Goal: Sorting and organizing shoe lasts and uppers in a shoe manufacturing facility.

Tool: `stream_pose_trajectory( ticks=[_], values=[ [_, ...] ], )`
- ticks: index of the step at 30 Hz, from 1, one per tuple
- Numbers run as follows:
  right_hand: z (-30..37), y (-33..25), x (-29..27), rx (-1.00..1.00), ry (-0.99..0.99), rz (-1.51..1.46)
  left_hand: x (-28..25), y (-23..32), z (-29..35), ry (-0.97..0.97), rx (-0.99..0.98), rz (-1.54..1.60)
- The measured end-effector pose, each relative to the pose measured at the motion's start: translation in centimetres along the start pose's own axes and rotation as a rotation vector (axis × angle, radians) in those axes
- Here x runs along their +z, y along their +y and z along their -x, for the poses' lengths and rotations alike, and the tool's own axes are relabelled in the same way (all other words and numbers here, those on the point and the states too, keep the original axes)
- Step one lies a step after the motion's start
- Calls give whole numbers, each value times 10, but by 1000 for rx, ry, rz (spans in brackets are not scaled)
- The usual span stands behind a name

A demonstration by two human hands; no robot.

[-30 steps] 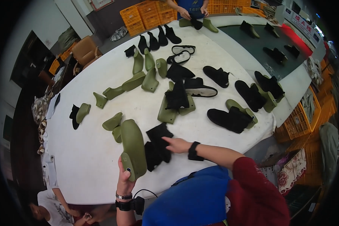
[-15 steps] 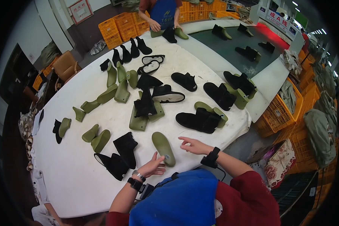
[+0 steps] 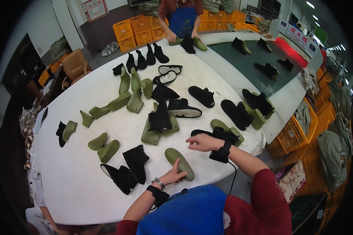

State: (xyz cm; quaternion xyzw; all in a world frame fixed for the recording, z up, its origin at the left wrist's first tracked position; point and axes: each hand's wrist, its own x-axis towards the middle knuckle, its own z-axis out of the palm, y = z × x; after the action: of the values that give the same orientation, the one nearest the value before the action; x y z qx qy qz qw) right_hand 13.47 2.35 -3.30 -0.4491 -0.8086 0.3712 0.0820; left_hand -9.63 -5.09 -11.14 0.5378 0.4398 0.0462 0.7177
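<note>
A green shoe last lies sole up on the white table in front of me. My left hand grips its near end, the thumb along one side and the fingers across the heel. Over the table to the right, my right hand is closed in a pinch; whatever its fingertips may hold is too small to make out. Behind that hand is a black boot, partly hidden, with a green last beside it. Two black boots lie left of my left hand.
More green lasts and black boots are spread over the white table. Across it a person in a blue apron handles lasts and a boot. A green conveyor carries boots; orange crates stand at the right.
My left hand has closed on the near end of the green last. My right hand's pointing finger has curled into a pinch, and it now overlaps the black boot. The view has shifted slightly.
</note>
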Motion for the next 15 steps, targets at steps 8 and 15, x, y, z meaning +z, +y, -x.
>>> stream_pose_trajectory(
  ticks=[8,15],
  values=[
    [-118,-8,-82,12,95,100,1,-2,-1,-31,129,-86],
    [-192,51,-88,367,176,-30,-36,-23,62,713,346,-340]
  ],
)
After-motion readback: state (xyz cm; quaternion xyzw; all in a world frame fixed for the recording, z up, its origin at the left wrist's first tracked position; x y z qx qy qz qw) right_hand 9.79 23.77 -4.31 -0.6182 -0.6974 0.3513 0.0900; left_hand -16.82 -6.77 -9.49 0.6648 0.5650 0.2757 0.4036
